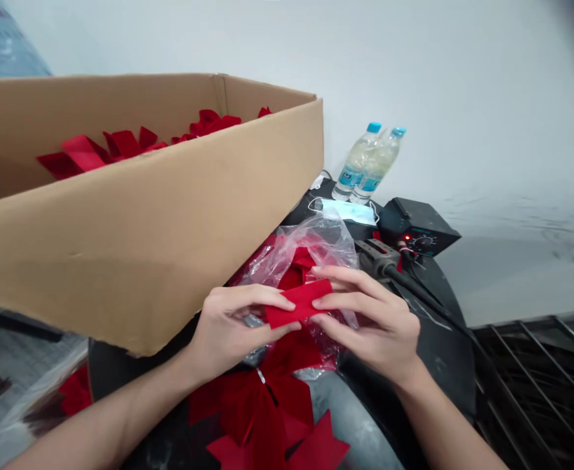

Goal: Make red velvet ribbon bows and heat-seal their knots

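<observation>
Between both hands is a short piece of red ribbon (300, 304), held up over a clear plastic bag. My left hand (235, 320) pinches its left end between thumb and fingers. My right hand (365, 313) grips the right end, thumb below and fingertips on top. Below them a red bow (262, 408) with a small silvery tie at its middle lies near the table's front. The clear plastic bag (333, 235) holds more red pieces, partly hidden behind my hands.
A large cardboard box (179, 228) with red bows (115, 147) inside stands at left. Two water bottles (365, 163), a face mask (349, 211) and a black control box (416, 228) with a lit red light sit at the back of the black table (443, 385). A metal rack (536, 365) stands right.
</observation>
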Demonstrator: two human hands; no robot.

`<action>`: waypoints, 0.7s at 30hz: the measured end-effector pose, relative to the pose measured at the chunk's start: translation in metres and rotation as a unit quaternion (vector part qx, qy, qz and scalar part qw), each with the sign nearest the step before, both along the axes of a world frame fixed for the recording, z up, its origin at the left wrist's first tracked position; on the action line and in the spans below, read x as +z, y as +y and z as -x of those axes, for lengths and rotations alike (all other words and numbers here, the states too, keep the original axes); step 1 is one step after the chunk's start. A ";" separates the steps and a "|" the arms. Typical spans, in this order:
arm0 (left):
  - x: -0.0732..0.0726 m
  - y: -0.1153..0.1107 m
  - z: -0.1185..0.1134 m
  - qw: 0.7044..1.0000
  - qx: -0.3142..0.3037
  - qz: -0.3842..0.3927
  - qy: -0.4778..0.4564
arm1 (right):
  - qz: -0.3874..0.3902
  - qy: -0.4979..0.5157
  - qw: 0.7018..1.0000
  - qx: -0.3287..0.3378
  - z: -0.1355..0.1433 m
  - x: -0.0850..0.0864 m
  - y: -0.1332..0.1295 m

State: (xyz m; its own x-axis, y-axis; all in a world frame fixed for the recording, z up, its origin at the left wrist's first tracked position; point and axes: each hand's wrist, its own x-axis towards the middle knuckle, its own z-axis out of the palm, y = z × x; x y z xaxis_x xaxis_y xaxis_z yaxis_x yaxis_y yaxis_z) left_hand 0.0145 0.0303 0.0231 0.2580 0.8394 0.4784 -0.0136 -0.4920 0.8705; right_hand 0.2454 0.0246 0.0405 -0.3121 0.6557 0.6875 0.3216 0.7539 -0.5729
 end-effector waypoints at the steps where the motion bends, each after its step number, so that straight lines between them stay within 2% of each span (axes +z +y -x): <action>1: 0.000 -0.001 0.000 1.000 0.016 -0.008 0.009 | 0.006 0.001 1.000 0.003 0.000 0.000 0.000; 3: 0.000 -0.003 -0.001 1.000 0.025 0.009 0.009 | 0.024 0.011 1.000 0.000 0.001 0.000 -0.001; 7: 0.001 -0.006 -0.004 0.994 -0.003 0.107 -0.034 | 0.072 0.040 0.996 -0.014 0.003 -0.003 -0.003; 9: 0.002 -0.006 -0.005 0.991 -0.006 0.130 -0.036 | 0.125 0.048 0.991 -0.011 0.004 -0.003 -0.003; 12: 0.004 -0.006 -0.005 0.990 0.000 0.137 -0.031 | 0.213 0.036 0.976 -0.005 0.004 0.000 -0.004; 14: 0.005 -0.005 -0.004 0.990 -0.002 0.138 -0.027 | 0.236 0.033 0.971 -0.003 0.005 0.002 -0.003; 19: 0.008 -0.005 -0.005 0.987 -0.009 0.156 -0.031 | 0.304 0.106 0.947 0.022 0.008 0.003 -0.003; 21: 0.006 -0.005 -0.005 0.987 -0.009 0.157 -0.028 | 0.324 0.096 0.941 0.019 0.008 0.004 -0.003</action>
